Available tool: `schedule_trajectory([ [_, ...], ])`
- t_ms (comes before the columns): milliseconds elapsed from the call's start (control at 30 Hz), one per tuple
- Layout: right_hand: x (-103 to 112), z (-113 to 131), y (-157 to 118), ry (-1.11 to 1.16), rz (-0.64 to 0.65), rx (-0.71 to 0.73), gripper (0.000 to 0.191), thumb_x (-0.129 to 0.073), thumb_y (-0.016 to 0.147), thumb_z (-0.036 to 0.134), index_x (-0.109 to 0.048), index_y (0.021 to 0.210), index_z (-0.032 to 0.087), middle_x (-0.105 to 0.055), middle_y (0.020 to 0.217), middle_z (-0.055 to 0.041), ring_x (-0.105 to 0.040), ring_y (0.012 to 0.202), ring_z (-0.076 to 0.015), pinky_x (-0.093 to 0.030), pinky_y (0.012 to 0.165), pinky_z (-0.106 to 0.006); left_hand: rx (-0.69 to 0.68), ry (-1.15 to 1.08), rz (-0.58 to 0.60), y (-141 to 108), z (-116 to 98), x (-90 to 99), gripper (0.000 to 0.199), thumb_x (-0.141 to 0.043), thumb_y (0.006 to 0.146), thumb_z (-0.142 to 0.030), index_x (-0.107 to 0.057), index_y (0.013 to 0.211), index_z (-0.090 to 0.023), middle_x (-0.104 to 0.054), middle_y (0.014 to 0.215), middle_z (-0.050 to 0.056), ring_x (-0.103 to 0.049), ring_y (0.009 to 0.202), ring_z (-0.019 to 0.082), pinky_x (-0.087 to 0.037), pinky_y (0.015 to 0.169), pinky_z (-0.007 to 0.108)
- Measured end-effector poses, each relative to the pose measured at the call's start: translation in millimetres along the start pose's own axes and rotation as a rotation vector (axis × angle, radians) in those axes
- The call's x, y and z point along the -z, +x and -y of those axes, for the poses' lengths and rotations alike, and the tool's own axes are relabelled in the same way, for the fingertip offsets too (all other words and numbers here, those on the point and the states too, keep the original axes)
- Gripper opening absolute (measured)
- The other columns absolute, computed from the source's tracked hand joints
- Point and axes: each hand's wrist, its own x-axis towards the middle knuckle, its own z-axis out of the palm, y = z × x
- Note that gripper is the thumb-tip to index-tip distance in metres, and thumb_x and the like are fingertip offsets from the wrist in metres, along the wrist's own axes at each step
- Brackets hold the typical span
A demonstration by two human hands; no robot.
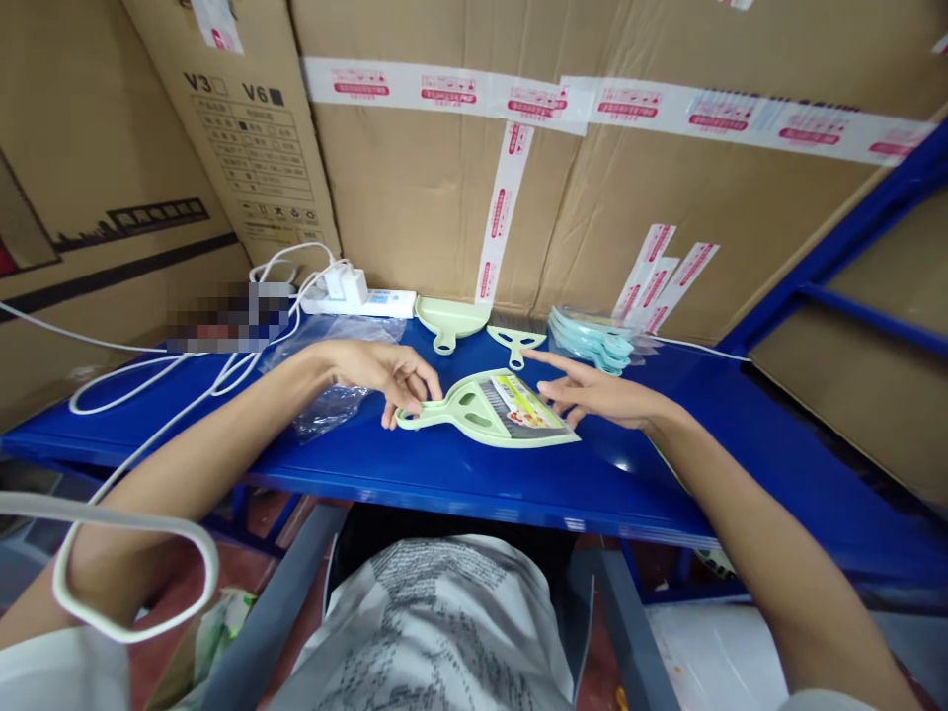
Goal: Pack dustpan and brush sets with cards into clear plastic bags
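Observation:
A pale green hand brush nested in a small dustpan [481,415] is tilted just above the blue table, its grey bristles partly covered by a yellow and white label [522,400]. My left hand [396,380] pinches the end of its handle. At the wide bristle end is my right hand [599,390], index finger stretched out and the other fingers bent close to the edge; whether they touch it is unclear. Behind lie another green dustpan [451,318] and a separate green brush [516,341]. Several light-blue pieces in clear wrap [589,336] lie right of these.
Clear plastic bags [333,400] lie on the blue table [459,474] by my left forearm. A white power strip [389,302] with plugs and looping white cables [244,370] occupies the back left. Taped cardboard [422,188] walls the back; a blue metal frame [851,306] stands right.

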Motion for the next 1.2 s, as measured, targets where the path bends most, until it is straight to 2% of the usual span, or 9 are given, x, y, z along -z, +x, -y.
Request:
schedule_trajectory([
  [133,-10.7,-3.5,8.8,0.104,-0.057,0.066,0.061,-0.087,0.087,0.046,-0.070,0.143,0.027,-0.078,0.107,-0.0072,-0.074,0.088,-0.0168,-0.060,0.064,-0.022,-0.031,0.019,-0.102,-7.6,-7.9,1.4,0.036,-0.093,0.074,-0.029,-0.080,0.107,-0.023,-0.078,0.082,0.006,-0.074,0.067,0.022,-0.062,0.056,0.029],
  [233,-17.5,-5.1,12.2,0.147,-0.146,0.125,0.051,-0.093,0.080,0.038,-0.081,0.126,0.022,-0.080,0.106,-0.0082,-0.074,0.089,-0.0174,-0.059,0.068,-0.024,-0.063,0.003,-0.159,-10.9,-13.6,-0.1,0.036,-0.095,0.070,-0.026,-0.080,0.102,-0.021,-0.077,0.078,0.008,-0.075,0.065,0.024,-0.062,0.054,0.031],
  [367,-25.4,-3.7,12.9,0.227,-0.189,0.177,0.057,-0.095,0.076,0.035,-0.080,0.130,0.024,-0.082,0.111,-0.0078,-0.076,0.091,-0.0191,-0.062,0.081,-0.031,-0.090,0.000,-0.234,-12.3,-14.1,2.5,0.036,-0.096,0.068,-0.027,-0.081,0.100,-0.021,-0.076,0.077,0.008,-0.074,0.064,0.024,-0.061,0.053,0.030],
  [600,-32.0,-3.9,14.1,0.318,-0.189,0.215,0.060,-0.095,0.075,0.030,-0.079,0.132,0.028,-0.079,0.129,-0.0074,-0.077,0.105,-0.0237,-0.065,0.092,-0.036,-0.167,0.040,-0.226,-11.9,-4.9,15.7,0.033,-0.091,0.076,-0.030,-0.081,0.107,-0.024,-0.078,0.086,0.008,-0.072,0.068,0.019,-0.060,0.058,0.025],
  [767,-41.1,-0.9,11.1,0.356,-0.139,0.285,0.074,-0.097,0.072,0.026,-0.072,0.142,0.031,-0.069,0.149,-0.0055,-0.071,0.127,-0.0252,-0.061,0.108,-0.039,-0.194,0.052,-0.306,-11.3,-6.8,15.9,0.033,-0.091,0.074,-0.030,-0.083,0.105,-0.024,-0.076,0.084,0.007,-0.070,0.069,0.017,-0.057,0.058,0.023],
  [933,-43.7,-1.1,12.2,0.362,-0.090,0.253,0.093,-0.098,0.072,0.024,-0.059,0.156,0.029,-0.075,0.139,-0.0083,-0.072,0.125,-0.0255,-0.060,0.110,-0.043,-0.225,0.077,-0.406,-9.5,-9.3,16.1,0.025,-0.088,0.075,-0.029,-0.085,0.099,-0.023,-0.075,0.080,0.007,-0.069,0.066,0.018,-0.056,0.056,0.023],
  [1000,-40.8,-2.1,14.0,0.372,-0.133,0.278,0.096,-0.098,0.071,0.024,-0.056,0.157,0.030,-0.075,0.137,-0.0083,-0.073,0.122,-0.0254,-0.061,0.109,-0.042,-0.230,0.065,-0.496,-14.7,-9.3,24.0,0.020,-0.086,0.080,-0.029,-0.085,0.099,-0.023,-0.077,0.085,0.008,-0.071,0.068,0.019,-0.057,0.059,0.025],
  [1100,-31.6,-2.6,16.0,0.361,-0.222,0.327,0.098,-0.099,0.069,0.027,-0.055,0.156,0.031,-0.076,0.134,-0.0077,-0.074,0.120,-0.0271,-0.062,0.108,-0.045,-0.182,0.154,-0.792,-31.9,-2.2,50.8,0.007,-0.082,0.086,-0.021,-0.084,0.093,-0.020,-0.080,0.088,0.009,-0.073,0.072,0.019,-0.056,0.065,0.025],
  [1200,-20.4,-2.0,16.6,0.325,-0.293,0.363,0.101,-0.098,0.069,0.031,-0.050,0.158,0.033,-0.075,0.133,-0.0085,-0.074,0.120,-0.0305,-0.064,0.104,-0.049,0.040,0.392,-1.083,-50.3,15.9,85.4,0.017,-0.087,0.074,0.001,-0.079,0.076,-0.014,-0.071,0.063,-0.001,-0.060,0.060,0.013,-0.044,0.062,0.017],
])
